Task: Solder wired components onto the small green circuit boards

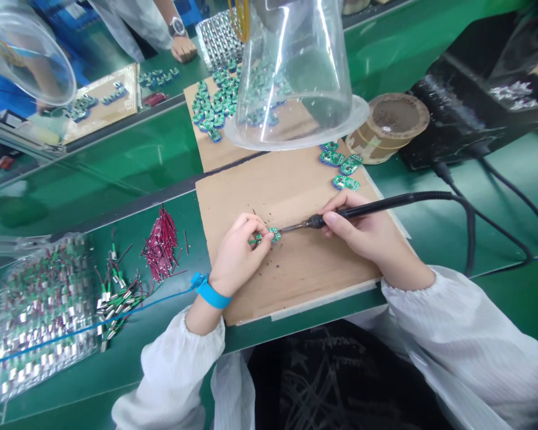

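My left hand (240, 257) pinches a small green circuit board (274, 235) with a wire lead at its edge, just above a cardboard sheet (305, 269). My right hand (354, 230) grips a black soldering iron (341, 214) like a pen. The iron's metal tip (291, 227) points at the board and sits very close to it, though contact is hard to judge. Its black cord runs off to the right. Several green boards (341, 167) lie at the sheet's far edge, and small dark specks dot the cardboard.
Left of the sheet lie red wire bundles (161, 245) and wired metal parts (119, 304), beside a plastic bag of similar parts (40, 316). A clear plastic hood (296, 77) hangs ahead, above a tray of boards (215, 104). A co-worker's hand (183, 49) rests at the far side.
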Demonstrator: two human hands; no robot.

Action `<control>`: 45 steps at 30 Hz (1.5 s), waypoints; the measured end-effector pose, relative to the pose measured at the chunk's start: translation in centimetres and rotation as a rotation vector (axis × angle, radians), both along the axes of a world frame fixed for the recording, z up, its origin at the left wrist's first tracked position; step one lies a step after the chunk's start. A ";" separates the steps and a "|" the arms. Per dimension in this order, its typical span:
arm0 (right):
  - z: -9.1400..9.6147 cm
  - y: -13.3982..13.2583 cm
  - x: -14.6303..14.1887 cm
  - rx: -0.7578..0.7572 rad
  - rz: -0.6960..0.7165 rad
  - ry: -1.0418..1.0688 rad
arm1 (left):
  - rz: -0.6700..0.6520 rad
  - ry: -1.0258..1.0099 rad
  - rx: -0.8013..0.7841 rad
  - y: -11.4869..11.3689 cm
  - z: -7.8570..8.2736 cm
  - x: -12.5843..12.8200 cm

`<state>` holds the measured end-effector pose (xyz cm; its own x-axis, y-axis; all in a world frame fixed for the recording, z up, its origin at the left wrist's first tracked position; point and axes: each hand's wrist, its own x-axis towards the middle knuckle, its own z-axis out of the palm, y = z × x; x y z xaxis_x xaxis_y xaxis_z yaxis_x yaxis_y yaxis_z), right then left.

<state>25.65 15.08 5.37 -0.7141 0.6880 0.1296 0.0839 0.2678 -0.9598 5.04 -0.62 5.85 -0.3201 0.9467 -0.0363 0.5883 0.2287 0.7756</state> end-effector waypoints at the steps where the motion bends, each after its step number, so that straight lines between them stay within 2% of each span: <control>1: 0.1 0.0 0.0 0.005 0.000 -0.011 | -0.001 0.003 0.003 0.0 0.0 0.0; 11: -0.3 0.1 0.1 -0.002 0.007 -0.005 | -0.007 0.043 -0.008 0.4 -0.1 -0.1; 21: -1.0 0.3 0.4 -0.123 -0.110 0.096 | -0.008 0.034 -0.026 0.2 -0.4 -0.4; 27: -1.2 0.4 0.4 -0.143 -0.109 0.128 | -0.018 0.016 -0.026 -0.1 0.0 -0.7; 30: -1.2 0.4 0.4 -0.138 -0.099 0.121 | -0.059 -0.056 -0.022 -0.3 0.1 -0.9; 34: -1.0 0.3 0.5 -0.135 -0.059 0.074 | -0.101 -0.039 -0.023 -0.3 0.2 -1.0; 45: -0.8 0.2 0.5 -0.062 -0.013 0.023 | -0.049 -0.014 -0.019 -0.1 -0.1 -0.2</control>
<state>26.11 15.31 4.59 -0.7020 0.7048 0.1022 0.0653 0.2066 -0.9762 4.79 -0.70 5.74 -0.2726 0.9603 -0.0589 0.5882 0.2148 0.7797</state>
